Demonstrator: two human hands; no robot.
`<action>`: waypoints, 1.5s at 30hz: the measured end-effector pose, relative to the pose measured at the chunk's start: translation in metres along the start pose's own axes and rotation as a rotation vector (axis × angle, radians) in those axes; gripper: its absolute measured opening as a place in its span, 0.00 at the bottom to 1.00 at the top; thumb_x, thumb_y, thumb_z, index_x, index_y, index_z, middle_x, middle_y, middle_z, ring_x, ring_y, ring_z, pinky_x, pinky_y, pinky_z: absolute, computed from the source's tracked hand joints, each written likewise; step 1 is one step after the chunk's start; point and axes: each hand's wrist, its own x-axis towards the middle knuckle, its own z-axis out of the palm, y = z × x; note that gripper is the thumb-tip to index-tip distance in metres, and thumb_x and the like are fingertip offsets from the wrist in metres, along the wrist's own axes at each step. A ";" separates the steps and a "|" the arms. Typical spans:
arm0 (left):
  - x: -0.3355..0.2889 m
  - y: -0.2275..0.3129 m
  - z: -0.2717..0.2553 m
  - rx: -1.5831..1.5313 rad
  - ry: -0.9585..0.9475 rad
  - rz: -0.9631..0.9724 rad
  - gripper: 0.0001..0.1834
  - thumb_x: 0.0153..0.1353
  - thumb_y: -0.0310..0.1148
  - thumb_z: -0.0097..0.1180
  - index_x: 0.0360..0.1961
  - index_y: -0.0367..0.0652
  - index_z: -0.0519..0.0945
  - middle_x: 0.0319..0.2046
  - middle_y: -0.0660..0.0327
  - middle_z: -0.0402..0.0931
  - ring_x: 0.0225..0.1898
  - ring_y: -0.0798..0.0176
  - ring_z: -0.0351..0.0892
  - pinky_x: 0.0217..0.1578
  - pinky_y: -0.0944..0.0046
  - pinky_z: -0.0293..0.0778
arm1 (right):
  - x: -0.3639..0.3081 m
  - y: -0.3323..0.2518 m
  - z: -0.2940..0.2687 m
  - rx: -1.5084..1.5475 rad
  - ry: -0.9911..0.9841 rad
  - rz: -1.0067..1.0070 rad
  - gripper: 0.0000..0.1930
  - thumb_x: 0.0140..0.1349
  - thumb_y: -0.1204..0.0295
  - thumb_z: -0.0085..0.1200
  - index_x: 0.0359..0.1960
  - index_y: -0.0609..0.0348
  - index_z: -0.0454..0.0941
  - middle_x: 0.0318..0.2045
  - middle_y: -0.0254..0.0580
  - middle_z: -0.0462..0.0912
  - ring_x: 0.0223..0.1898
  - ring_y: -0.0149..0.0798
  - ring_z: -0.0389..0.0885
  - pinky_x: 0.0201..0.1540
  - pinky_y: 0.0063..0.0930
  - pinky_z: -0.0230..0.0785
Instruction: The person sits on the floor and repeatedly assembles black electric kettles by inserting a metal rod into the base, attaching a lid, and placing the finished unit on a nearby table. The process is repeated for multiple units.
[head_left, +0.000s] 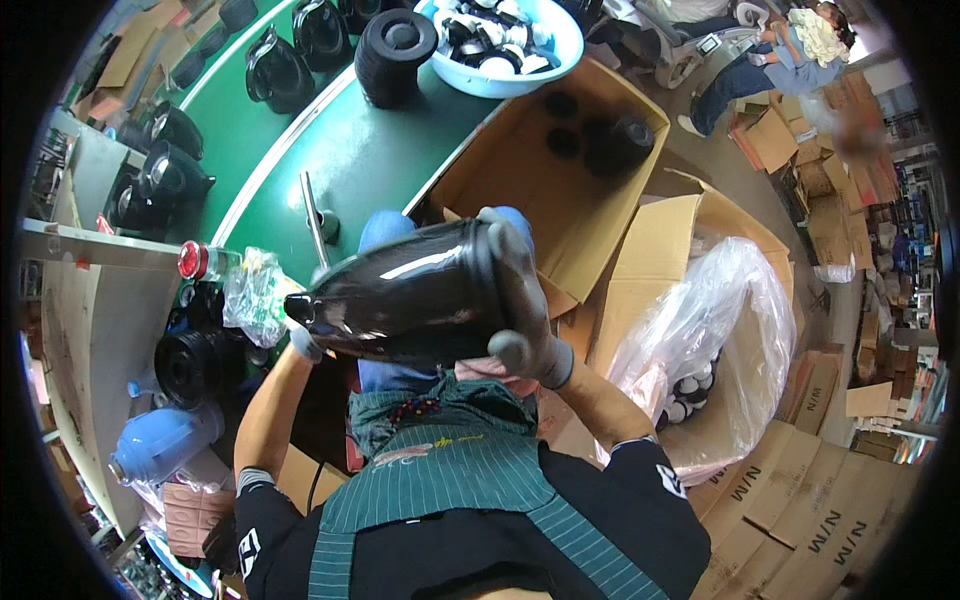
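Across my lap lies a large glossy black jug body (400,295), tilted on its side, its small spout pointing left and its wide end to the right. My right hand (525,300), in a grey glove, is closed round the wide end, fingers over the top and thumb below. At the spout end my left hand (306,343), also gloved, supports the jug from beneath; most of its fingers are hidden behind the jug. Just beyond the spout are a crumpled clear plastic bag (258,298) and a red-lidded clear jar (205,262).
A green table (370,165) carries black jugs (278,72), a stack of black round parts (393,55) and a blue basin (505,80) of small parts. Right of me stand an open carton (590,240) and a plastic-lined box (745,330). A metal rod (314,220) rises at the table edge.
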 end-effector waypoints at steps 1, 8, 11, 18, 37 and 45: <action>-0.001 -0.005 0.009 -0.169 -0.019 -0.076 0.27 0.80 0.34 0.54 0.74 0.34 0.71 0.69 0.50 0.76 0.63 0.50 0.82 0.68 0.50 0.79 | 0.003 0.000 -0.001 -0.087 -0.020 -0.106 0.56 0.71 0.28 0.48 0.84 0.65 0.53 0.81 0.69 0.54 0.82 0.63 0.54 0.82 0.50 0.46; 0.016 0.071 0.083 1.233 0.293 0.574 0.19 0.62 0.31 0.66 0.54 0.40 0.88 0.48 0.55 0.88 0.51 0.49 0.89 0.56 0.50 0.85 | 0.007 0.018 -0.023 0.224 0.062 0.353 0.45 0.81 0.37 0.39 0.82 0.66 0.57 0.81 0.57 0.59 0.81 0.48 0.59 0.83 0.38 0.46; 0.004 0.115 0.112 1.907 0.073 1.198 0.20 0.56 0.32 0.65 0.50 0.40 0.89 0.41 0.51 0.87 0.47 0.46 0.90 0.52 0.51 0.86 | 0.011 0.023 -0.031 0.426 -0.070 0.801 0.44 0.84 0.37 0.27 0.78 0.67 0.64 0.76 0.53 0.69 0.77 0.43 0.65 0.82 0.33 0.49; -0.008 0.057 0.054 0.893 0.288 0.377 0.15 0.62 0.32 0.66 0.45 0.32 0.88 0.35 0.54 0.89 0.41 0.67 0.87 0.43 0.62 0.80 | -0.001 0.008 -0.034 -0.112 -0.216 0.165 0.59 0.74 0.28 0.39 0.85 0.69 0.37 0.85 0.69 0.36 0.86 0.66 0.31 0.85 0.51 0.29; -0.052 0.048 0.047 0.798 0.362 0.523 0.20 0.54 0.34 0.70 0.46 0.33 0.89 0.37 0.51 0.89 0.40 0.56 0.91 0.46 0.62 0.82 | 0.012 -0.006 0.038 0.085 -0.215 0.226 0.54 0.76 0.29 0.34 0.86 0.63 0.42 0.84 0.65 0.48 0.85 0.59 0.48 0.84 0.46 0.40; -0.054 0.068 0.053 1.330 0.347 0.967 0.28 0.50 0.39 0.74 0.52 0.36 0.88 0.44 0.48 0.88 0.45 0.44 0.90 0.50 0.52 0.85 | 0.035 -0.013 0.034 0.038 -0.181 0.529 0.34 0.88 0.49 0.22 0.84 0.58 0.55 0.78 0.43 0.64 0.78 0.40 0.63 0.82 0.33 0.48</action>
